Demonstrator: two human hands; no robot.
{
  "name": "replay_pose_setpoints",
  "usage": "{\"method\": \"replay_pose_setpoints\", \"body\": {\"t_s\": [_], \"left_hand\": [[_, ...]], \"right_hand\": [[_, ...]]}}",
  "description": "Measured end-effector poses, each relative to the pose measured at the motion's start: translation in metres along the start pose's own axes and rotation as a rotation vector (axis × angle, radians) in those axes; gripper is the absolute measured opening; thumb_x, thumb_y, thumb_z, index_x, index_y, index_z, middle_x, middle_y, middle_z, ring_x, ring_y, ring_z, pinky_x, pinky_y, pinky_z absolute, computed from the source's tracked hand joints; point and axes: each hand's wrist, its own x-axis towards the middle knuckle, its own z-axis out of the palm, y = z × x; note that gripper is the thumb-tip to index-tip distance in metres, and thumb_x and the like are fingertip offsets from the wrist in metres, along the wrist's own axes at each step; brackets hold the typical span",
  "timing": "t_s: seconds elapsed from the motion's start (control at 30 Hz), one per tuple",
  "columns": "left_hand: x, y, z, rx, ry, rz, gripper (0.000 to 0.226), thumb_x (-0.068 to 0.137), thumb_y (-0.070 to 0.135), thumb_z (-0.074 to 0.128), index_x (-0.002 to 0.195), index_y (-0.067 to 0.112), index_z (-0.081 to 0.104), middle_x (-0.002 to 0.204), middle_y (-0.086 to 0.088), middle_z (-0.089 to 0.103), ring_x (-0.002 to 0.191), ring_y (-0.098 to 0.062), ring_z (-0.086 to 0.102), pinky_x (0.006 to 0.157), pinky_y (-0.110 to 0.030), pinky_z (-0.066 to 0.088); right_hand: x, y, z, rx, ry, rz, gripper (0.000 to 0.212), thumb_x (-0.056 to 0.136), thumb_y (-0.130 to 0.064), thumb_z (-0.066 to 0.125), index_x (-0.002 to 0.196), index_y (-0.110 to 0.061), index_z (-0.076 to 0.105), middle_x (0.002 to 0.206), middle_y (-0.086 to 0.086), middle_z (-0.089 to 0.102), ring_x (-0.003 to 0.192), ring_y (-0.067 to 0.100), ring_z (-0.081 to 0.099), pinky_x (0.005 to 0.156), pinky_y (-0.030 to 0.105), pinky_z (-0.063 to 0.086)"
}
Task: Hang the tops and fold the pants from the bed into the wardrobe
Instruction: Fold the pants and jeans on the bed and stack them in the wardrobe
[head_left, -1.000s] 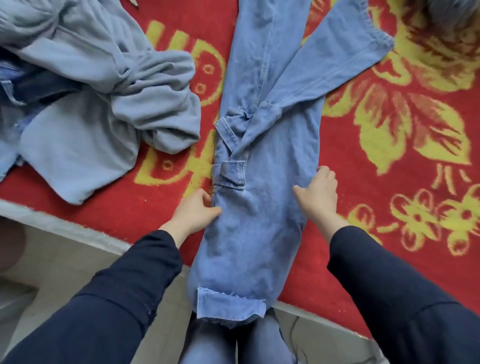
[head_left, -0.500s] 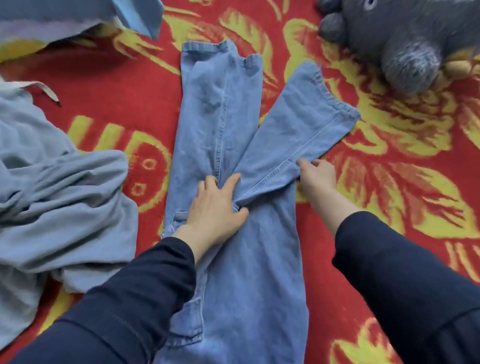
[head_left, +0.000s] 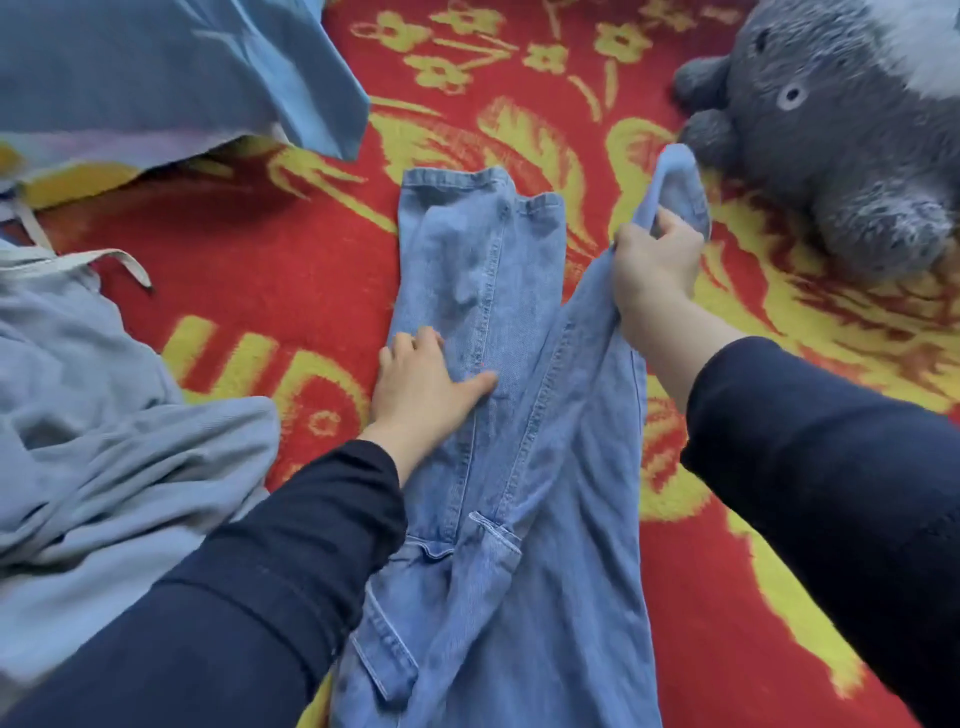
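Red flowered bed (head_left: 260, 270) carried the jeans (head_left: 519, 519), laid lengthwise before me. I judged the denim heavy but limp, best taken at a hem. My left hand (head_left: 421, 384) pressed one leg flat, fingers straight; my right hand (head_left: 654, 270) clutched the other leg's raised end.

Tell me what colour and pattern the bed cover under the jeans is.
The bed cover is red with yellow flower and leaf shapes, seen best in the head view.

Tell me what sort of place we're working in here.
Probably a bedroom, on a bed: a red floral blanket covers the surface, a grey plush toy lies on it, and jeans and loose grey clothes are spread out there.
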Motion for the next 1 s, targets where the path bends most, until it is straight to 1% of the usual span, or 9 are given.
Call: {"method": "replay_pose_setpoints", "body": {"t_s": [0.13,0.27,0.37,0.47,0.6,0.7,0.77,0.87,1.0], "left_hand": [[0.016,0.005,0.01,0.078,-0.031,0.126,0.019,0.091,0.033,0.057,0.085,0.017,0.049,0.099,-0.007,0.057,0.102,-0.03,0.051,0.08,-0.037,0.042],[0.035,-0.018,-0.008,-0.79,-0.003,-0.135,0.022,0.093,0.018,0.059,0.072,0.014,0.055,0.068,0.002,0.061,0.058,-0.009,0.056,0.055,-0.024,0.041],[0.035,-0.035,-0.018,-1.161,-0.196,-0.328,0.025,0.097,0.036,0.051,0.083,0.017,0.06,0.08,0.002,0.068,0.068,-0.004,0.063,0.066,-0.018,0.049],[0.038,-0.05,-0.018,-1.372,-0.355,-0.368,0.059,0.094,0.063,0.031,0.108,0.015,0.062,0.101,-0.002,0.071,0.095,-0.012,0.065,0.086,-0.027,0.048],[0.033,-0.054,-0.015,-1.307,-0.322,-0.251,0.038,0.092,0.035,0.056,0.117,0.007,0.062,0.11,-0.008,0.071,0.1,-0.017,0.067,0.086,-0.026,0.054],[0.027,-0.047,-0.015,-1.158,-0.302,-0.181,0.023,0.086,0.014,0.068,0.105,0.002,0.068,0.099,-0.015,0.073,0.09,-0.027,0.07,0.081,-0.034,0.057],[0.029,-0.037,-0.023,-1.038,-0.265,-0.143,0.014,0.09,0.016,0.065,0.092,0.003,0.07,0.088,-0.013,0.073,0.079,-0.023,0.069,0.075,-0.034,0.055],[0.041,-0.041,-0.035,-1.111,-0.125,-0.169,0.021,0.089,0.027,0.065,0.084,0.006,0.066,0.083,-0.008,0.067,0.073,-0.016,0.062,0.071,-0.029,0.051],[0.036,-0.074,-0.024,-1.068,-0.076,-0.267,0.03,0.084,0.041,0.064,0.091,0.012,0.062,0.092,-0.005,0.066,0.084,-0.018,0.061,0.079,-0.035,0.048]], "right_hand": [[0.0,-0.018,0.023,-0.025,0.031,0.02,0.043,0.085,-0.01,0.048,0.051,-0.019,0.023,0.05,-0.004,0.022,0.048,0.015,0.02,0.046,0.03,0.017],[-0.001,-0.047,0.044,0.084,0.069,-0.19,0.046,0.091,-0.015,0.049,0.056,-0.021,0.02,0.054,-0.005,0.02,0.051,0.012,0.019,0.049,0.029,0.016],[-0.017,-0.059,0.082,-0.008,-0.236,-0.285,0.042,0.095,-0.021,0.047,0.057,-0.019,0.03,0.055,-0.006,0.03,0.055,0.009,0.029,0.051,0.028,0.024],[-0.039,-0.041,0.109,-0.246,-0.695,-0.132,0.029,0.096,-0.027,0.045,0.068,-0.019,0.044,0.061,0.0,0.044,0.056,0.016,0.039,0.05,0.027,0.03],[-0.047,-0.001,0.104,-0.327,-0.83,-0.109,0.028,0.093,-0.015,0.052,0.11,0.001,0.067,0.096,0.009,0.066,0.092,0.02,0.059,0.062,0.019,0.042],[-0.038,0.01,0.094,-0.274,-0.686,-0.107,0.038,0.089,-0.015,0.055,0.123,-0.002,0.063,0.126,0.008,0.065,0.119,0.019,0.057,0.097,0.029,0.046],[-0.032,0.011,0.088,-0.302,-0.533,-0.17,0.037,0.086,-0.014,0.053,0.118,0.004,0.06,0.126,0.016,0.061,0.122,0.027,0.054,0.098,0.04,0.046],[-0.031,0.012,0.072,-0.356,-0.413,-0.272,0.044,0.089,-0.023,0.05,0.131,-0.012,0.059,0.129,0.003,0.063,0.124,0.02,0.054,0.1,0.028,0.042],[-0.045,0.043,0.053,-0.732,-0.682,-0.396,0.062,0.093,-0.044,0.053,0.149,-0.025,0.034,0.154,0.004,0.033,0.145,0.022,0.024,0.115,0.036,0.023]]}}
